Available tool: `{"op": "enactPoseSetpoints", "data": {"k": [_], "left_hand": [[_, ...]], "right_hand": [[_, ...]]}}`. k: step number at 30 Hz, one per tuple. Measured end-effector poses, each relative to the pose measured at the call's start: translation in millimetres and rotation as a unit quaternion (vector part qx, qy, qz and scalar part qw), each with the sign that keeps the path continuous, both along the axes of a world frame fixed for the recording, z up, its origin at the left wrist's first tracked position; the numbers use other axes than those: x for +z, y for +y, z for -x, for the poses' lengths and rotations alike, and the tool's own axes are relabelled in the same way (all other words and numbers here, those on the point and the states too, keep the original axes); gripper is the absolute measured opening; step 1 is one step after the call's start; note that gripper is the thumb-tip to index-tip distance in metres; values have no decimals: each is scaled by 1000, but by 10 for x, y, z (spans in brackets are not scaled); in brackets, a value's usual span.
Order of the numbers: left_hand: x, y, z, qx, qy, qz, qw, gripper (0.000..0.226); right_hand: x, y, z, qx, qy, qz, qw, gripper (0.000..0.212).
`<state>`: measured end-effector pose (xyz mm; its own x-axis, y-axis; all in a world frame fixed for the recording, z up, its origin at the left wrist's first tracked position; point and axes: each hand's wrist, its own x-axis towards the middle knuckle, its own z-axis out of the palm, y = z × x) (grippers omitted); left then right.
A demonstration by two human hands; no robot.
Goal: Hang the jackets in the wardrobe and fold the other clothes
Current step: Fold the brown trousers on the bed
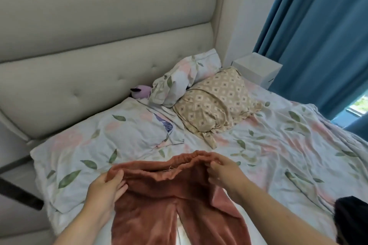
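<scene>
left hand: fingers pinch trousers | right hand: fingers pinch trousers | both forearms stretched forward

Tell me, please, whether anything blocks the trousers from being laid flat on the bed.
Nothing visible does: the left hand and right hand grip the trousers by the waistband, and the nearest pillow lies beyond them.

By the padded headboard lie a floral pillow, a beige pillow and perhaps a purple plush toy.

Before you the trousers lie on the bed, pillows behind them by the headboard (soft toy wedged between), nightstand far right.
</scene>
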<state>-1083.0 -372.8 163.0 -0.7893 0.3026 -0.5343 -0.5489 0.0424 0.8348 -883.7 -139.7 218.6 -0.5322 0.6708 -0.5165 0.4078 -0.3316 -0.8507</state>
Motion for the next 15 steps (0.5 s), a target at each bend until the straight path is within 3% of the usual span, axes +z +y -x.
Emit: {"op": "enactPoseSetpoints", "data": {"k": [5,9,15], "left_hand": [[-1051,457,406,25,23,-3,999,15],[-1643,934,731,66,53,6,996,16],[-1786,1594,1423,122,90,-19,988,15]], "right_hand": [[-1020,321,360,3,20,35,999,69],[-1662,641,683,-37,31,49,998,63],[-2052,1100,1335,-79,70,62,992,62]]}}
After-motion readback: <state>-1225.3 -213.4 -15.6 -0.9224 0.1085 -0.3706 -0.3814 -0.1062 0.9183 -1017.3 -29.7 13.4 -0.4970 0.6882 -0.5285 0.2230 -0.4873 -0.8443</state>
